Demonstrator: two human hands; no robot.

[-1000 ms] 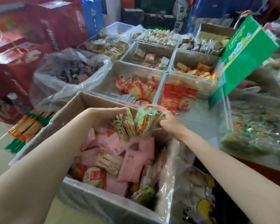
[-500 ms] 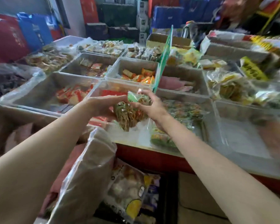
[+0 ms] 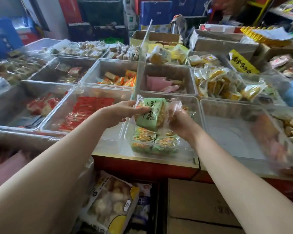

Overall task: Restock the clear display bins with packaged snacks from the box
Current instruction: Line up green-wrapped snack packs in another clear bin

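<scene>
While green snack packets (image 3: 150,115) are gripped between left hand (image 3: 118,114) and right hand (image 3: 179,122) above a partly filled centre-frame bin (image 3: 189,147), neighbouring bins are seen sparsely stocked.

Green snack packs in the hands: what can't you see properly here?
- Head view: how many green snack packs are held; they overlap, and the left hand and right hand cover their ends.
- Right-edge bin: contents smeared by motion blur.
- Source box: cut off at the left edge.
</scene>
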